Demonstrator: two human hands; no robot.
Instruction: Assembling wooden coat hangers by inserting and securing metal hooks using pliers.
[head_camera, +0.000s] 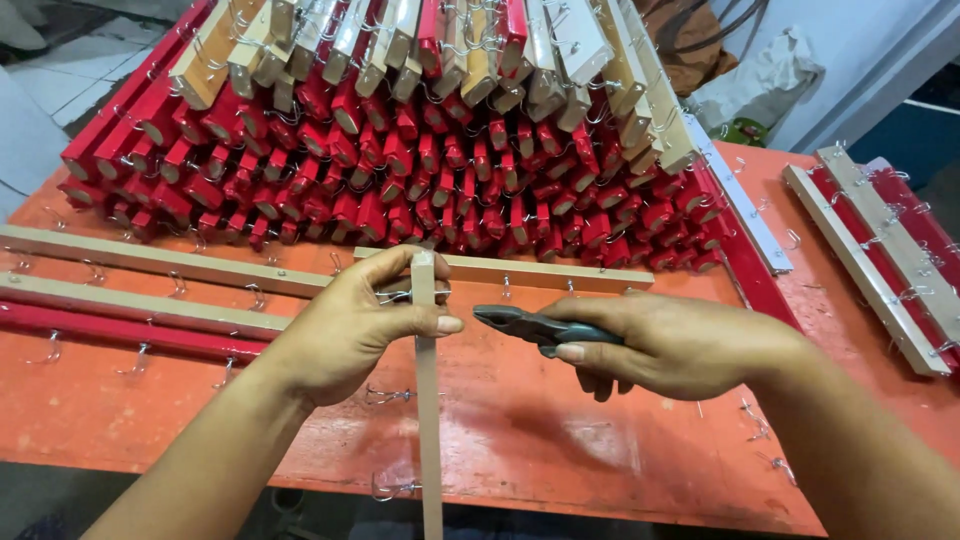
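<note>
My left hand (355, 325) grips a long thin wooden slat (428, 420) near its far end; the slat runs toward me over the orange table (560, 430) and carries small metal hooks along its left side. My right hand (675, 345) holds dark-handled pliers (530, 325), their closed jaws pointing left, just short of my left thumb and the slat.
A large stack of red and bare wooden slats with hooks (400, 130) fills the far side of the table. More slats lie flat at the left (140, 300), behind my hands (540, 272) and at the right (880, 250). Loose metal hooks (760, 420) lie scattered.
</note>
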